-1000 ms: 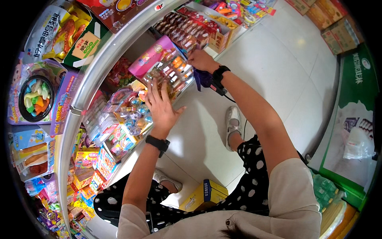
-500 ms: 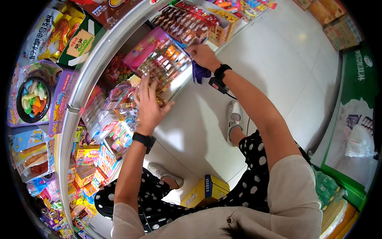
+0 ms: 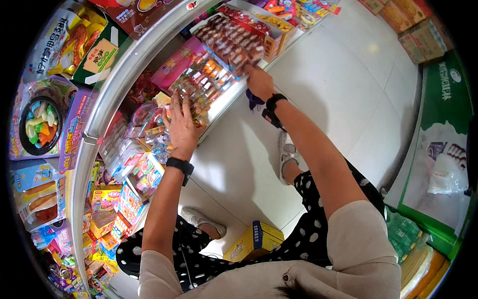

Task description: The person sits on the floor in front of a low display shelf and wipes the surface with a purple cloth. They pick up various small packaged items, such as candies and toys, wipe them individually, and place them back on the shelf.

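Note:
My left hand (image 3: 182, 127) lies with fingers spread on small clear-wrapped sweets (image 3: 191, 94) in a display box with a pink lid (image 3: 180, 61). Just right of that box, my right hand (image 3: 260, 84) is closed at the near corner of a tray of brown-wrapped snacks (image 3: 234, 40), which looks blurred. Its fingertips are partly hidden against the tray. Below this hand hangs a crumpled dark purple thing (image 3: 254, 98); I cannot tell whether the hand holds it. Both wrists wear black bands.
A curved metal shelf edge (image 3: 94, 117) runs along the left, with snack packs above it. Boxed sweets (image 3: 107, 197) crowd the lower shelf. A yellow box (image 3: 269, 236) stands on the floor between my feet. Cartons (image 3: 423, 40) and a green-edged panel (image 3: 433, 164) are at the right.
My right hand has moved slightly down, and the tray of brown-wrapped snacks has slid toward me. My left hand has settled lower onto the wrapped sweets, its thumb closer in.

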`<state>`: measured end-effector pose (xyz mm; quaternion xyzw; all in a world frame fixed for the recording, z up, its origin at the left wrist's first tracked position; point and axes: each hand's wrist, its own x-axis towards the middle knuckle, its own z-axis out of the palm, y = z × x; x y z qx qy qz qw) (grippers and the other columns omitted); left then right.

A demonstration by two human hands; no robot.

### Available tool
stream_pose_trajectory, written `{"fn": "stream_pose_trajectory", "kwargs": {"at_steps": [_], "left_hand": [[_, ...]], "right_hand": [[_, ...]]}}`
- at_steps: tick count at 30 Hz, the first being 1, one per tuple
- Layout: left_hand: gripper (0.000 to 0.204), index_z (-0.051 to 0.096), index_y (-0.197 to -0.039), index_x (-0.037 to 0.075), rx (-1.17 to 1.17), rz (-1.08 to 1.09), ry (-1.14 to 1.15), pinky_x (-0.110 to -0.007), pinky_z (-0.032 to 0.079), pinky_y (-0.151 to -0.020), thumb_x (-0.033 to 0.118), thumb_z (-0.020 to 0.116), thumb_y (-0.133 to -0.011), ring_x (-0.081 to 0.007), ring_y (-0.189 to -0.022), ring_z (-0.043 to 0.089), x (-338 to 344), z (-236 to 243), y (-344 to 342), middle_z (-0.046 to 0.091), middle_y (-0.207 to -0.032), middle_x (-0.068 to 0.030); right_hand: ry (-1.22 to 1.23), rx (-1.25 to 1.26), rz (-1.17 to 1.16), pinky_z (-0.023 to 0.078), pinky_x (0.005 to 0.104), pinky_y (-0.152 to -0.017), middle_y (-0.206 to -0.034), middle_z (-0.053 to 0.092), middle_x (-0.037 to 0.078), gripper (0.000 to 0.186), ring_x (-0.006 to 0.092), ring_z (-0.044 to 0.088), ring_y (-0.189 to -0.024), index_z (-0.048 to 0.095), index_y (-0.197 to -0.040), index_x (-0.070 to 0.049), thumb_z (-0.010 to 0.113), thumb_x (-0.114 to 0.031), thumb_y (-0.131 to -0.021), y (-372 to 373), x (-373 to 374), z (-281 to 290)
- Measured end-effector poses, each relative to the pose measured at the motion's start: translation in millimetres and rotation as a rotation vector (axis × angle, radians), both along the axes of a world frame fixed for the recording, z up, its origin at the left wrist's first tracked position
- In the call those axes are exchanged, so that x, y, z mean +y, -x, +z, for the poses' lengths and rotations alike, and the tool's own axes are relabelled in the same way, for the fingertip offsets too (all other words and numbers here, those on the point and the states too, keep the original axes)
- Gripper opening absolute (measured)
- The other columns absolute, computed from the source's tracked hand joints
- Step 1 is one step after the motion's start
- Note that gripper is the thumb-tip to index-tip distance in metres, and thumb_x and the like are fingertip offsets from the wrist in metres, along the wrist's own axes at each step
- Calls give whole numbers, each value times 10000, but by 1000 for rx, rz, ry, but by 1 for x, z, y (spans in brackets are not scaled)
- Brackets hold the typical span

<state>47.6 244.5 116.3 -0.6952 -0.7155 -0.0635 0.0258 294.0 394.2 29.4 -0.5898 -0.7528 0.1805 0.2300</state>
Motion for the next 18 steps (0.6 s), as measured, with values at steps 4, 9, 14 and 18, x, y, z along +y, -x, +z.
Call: {"fn": "stream_pose_trajectory", "kwargs": {"at_steps": [4,9,14,18], "left_hand": [[1112,325,-1521,101,-43,-79,-58,-577,190,-1178,314,930,-612,-329,-1491,289,-12,3,-1,276,-1618,-150],[965,354,-1480,45,-177,-175,-219,-557,189,-1161,263,871,-694,-373,-1454,318,-54,45,-13,296,-1590,-207],[825,379,-1441,17,-371,-236,-188,-542,218,-1139,205,800,-757,-409,-1411,344,-91,59,-43,342,-1546,-234],[786,373,-1438,7,-482,-220,-182,-518,262,-1143,152,776,-780,-405,-1403,365,-117,72,-55,378,-1514,-231]], "right_hand": [[-102,197,-202,521,534,-751,-998,663,189,95,427,644,-890,612,-965,-118,579,-156,-885,-16,-32,-14],[88,603,-703,504,477,-742,-836,685,183,390,348,680,-871,559,-1068,24,668,-309,-897,2,-43,-11],[279,839,-571,506,460,-794,-896,685,212,451,359,674,-905,571,-1151,51,685,-280,-868,-32,0,-76],[704,1234,-470,495,420,-823,-998,694,188,368,329,656,-928,640,-1123,13,675,-238,-857,-50,-1,-90]]}}
